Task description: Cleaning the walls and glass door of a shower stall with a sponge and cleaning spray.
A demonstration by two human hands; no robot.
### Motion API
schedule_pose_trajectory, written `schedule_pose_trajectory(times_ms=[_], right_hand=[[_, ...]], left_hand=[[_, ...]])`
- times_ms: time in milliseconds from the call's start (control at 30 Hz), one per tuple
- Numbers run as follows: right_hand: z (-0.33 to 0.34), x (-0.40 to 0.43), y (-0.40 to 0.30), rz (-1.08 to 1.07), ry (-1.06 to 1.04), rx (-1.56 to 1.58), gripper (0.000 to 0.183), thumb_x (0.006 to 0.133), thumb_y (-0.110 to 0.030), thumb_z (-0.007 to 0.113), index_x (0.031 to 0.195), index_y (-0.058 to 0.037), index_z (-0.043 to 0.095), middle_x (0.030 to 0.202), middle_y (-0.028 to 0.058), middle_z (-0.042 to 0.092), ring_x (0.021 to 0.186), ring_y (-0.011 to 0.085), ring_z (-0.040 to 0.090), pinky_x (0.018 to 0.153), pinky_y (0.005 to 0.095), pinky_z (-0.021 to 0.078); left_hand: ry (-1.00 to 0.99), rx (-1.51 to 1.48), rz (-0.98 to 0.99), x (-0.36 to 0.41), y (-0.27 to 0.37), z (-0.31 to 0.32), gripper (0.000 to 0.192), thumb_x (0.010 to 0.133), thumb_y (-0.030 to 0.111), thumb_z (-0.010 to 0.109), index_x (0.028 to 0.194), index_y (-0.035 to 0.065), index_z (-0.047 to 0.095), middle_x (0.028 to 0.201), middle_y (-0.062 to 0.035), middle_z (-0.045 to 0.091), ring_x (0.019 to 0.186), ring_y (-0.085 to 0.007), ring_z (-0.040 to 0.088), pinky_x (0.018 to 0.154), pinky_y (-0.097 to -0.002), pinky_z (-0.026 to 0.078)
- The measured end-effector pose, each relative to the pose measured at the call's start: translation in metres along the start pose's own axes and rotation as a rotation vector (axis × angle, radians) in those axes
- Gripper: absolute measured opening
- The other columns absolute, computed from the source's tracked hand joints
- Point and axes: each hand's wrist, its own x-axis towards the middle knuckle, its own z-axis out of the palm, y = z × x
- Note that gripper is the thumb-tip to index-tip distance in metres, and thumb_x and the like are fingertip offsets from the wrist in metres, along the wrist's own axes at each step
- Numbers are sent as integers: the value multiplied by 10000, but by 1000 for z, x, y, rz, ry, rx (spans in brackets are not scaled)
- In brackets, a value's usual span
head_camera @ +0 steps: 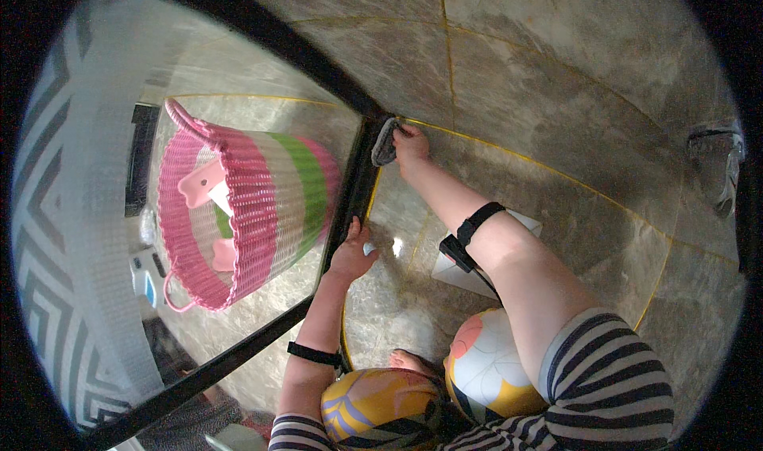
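Note:
My right hand (411, 150) holds a folded grey cloth (385, 144) against the bottom corner of a black frame (360, 165), close to where it meets the tiled wall. Lower along the same frame, my left hand (353, 254) rests with its fingers on the edge and its thumb apart. Large and clear, the glass panel (310, 275) fills the frame. A woven plastic basket (256, 206) in pink, white and green shows through the glass, with pink items (202, 183) inside it.
Grey marbled tiles (411, 326) with yellow grout cover floor and wall. Beneath my right forearm lies a white flat object (456, 278), partly hidden. A chevron-patterned curtain (53, 212) hangs at the left. Something transparent (724, 177) is at the far right. My bent knees (387, 397) are close below.

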Motion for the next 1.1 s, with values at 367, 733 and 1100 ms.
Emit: schedule_pose_trajectory(times_ms=[367,733,1100], right_hand=[[42,-87,-9,-93,-207,150,287,827,-166,607,1093,-62,591,965,64,625,782,172,587,586,285,483],[30,-82,-20,-144,-190,-27,245,819,-175,620,1029,-49,630,934,72,644,794,160,604,654,291,491],[37,-85,-19,-9,-270,99,236,826,-162,600,1029,-44,619,892,68,632,733,154,579,611,282,468]], left_hand=[[47,21,26,-7,-5,1,751,769,399,595,1345,33,281,1408,-261,130,1184,-372,398,980,-372,354],[40,10,13,-2,3,0,721,770,392,593,1315,2,329,1417,-266,92,1301,-328,227,1006,-352,328],[17,-3,-2,-11,-3,-3,775,766,404,594,1349,17,260,1425,-245,80,1246,-342,317,991,-362,346]])
